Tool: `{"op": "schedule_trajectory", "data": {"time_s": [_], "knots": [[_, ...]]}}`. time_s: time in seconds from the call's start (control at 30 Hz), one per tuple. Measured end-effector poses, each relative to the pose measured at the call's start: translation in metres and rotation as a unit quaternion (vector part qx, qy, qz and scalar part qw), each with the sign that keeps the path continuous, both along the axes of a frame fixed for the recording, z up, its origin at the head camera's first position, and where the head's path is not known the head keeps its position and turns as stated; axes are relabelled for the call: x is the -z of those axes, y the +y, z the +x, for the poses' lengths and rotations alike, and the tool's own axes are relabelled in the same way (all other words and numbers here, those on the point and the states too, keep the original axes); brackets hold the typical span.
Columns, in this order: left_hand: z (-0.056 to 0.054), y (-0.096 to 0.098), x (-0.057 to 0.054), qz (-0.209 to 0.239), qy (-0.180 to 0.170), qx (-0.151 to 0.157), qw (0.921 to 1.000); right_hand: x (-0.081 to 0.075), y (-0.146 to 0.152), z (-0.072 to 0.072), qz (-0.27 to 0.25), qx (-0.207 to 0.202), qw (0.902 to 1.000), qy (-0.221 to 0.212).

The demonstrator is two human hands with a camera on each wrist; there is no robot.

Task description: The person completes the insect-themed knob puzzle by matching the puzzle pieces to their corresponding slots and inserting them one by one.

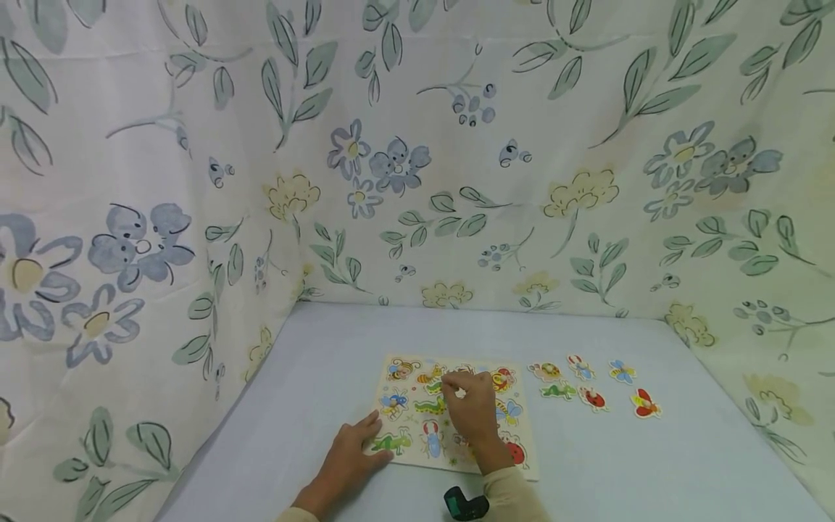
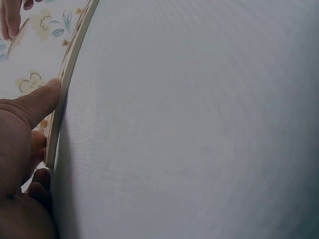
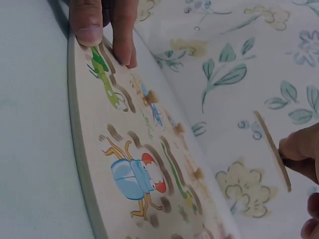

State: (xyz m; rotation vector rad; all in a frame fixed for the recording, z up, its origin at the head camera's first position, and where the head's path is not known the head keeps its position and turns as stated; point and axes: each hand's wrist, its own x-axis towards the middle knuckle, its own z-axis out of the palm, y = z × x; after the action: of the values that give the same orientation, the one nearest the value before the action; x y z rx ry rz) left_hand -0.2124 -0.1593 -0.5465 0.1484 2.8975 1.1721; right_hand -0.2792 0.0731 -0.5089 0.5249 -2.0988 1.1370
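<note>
A light wooden puzzle board (image 1: 407, 417) with painted insects lies on the table. Over its upper middle, my right hand (image 1: 471, 409) pinches a thin puzzle piece, green and yellow where it shows (image 1: 433, 388), between thumb and fingers. In the right wrist view this piece (image 3: 273, 152) is seen edge-on, raised above the board. My left hand (image 1: 355, 446) rests at the board's near left corner, its thumb (image 2: 45, 97) at the front edge and fingers along the left side. Beside the thumb are a green grasshopper picture (image 3: 106, 82) and a blue stag beetle picture (image 3: 132, 177).
Several loose pieces lie right of the board, among them a green grasshopper (image 1: 557, 390), a ladybug (image 1: 593, 399), a blue beetle (image 1: 580, 367) and a red-winged insect (image 1: 645, 404). Floral cloth (image 1: 424, 239) walls the white table (image 1: 313, 362) at back and sides.
</note>
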Motion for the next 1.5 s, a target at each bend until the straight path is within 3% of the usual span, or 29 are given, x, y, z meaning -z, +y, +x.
{"op": "schedule_trajectory", "data": {"time_s": [0.5,0.67,0.97,1.3,1.5], "knots": [[0.002,0.000,0.000,0.005,0.000,-0.004,1.0000,0.019,-0.020,-0.001,0.004,0.010,0.9998,-0.017],[0.003,0.001,-0.001,0.007,0.004,-0.002,1.0000,0.024,-0.022,0.000,0.014,0.019,0.9987,-0.044],[0.004,0.000,-0.003,-0.005,0.036,0.005,0.9993,0.039,-0.022,-0.002,0.048,0.028,0.9961,-0.069],[0.004,0.002,-0.005,-0.005,0.022,0.000,0.9997,0.046,-0.024,-0.004,0.057,0.048,0.9930,-0.091],[0.003,0.002,-0.002,-0.004,0.016,-0.003,0.9999,0.048,-0.025,-0.002,0.037,0.049,0.9887,-0.137]]}}
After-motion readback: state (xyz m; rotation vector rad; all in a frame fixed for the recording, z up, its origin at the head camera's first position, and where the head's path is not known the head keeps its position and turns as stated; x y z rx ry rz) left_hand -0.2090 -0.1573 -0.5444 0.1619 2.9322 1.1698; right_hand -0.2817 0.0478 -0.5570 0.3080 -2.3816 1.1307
